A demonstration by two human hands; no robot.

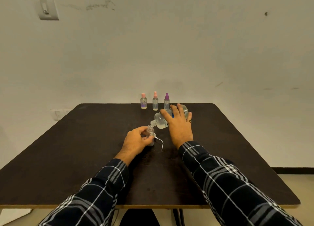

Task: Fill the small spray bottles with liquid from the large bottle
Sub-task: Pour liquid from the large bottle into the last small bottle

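Note:
My right hand (178,124) grips the large clear bottle (161,120), tipped on its side with its open neck pointing down-left. That neck sits right over the mouth of a small clear bottle (150,134) with no cap, which stands upright on the dark table (85,149) in my left hand (136,141). A white spray head with its thin dip tube (160,143) lies on the table just right of the small bottle. Three more small bottles stand in a row at the table's far edge: a pink-capped one (143,101), a pink spray one (155,101) and a purple spray one (167,100).
The table stands against a pale wall with a switch plate (49,9) high on the left. The table's near edge runs across the bottom under my plaid sleeves, and floor shows beyond its right side.

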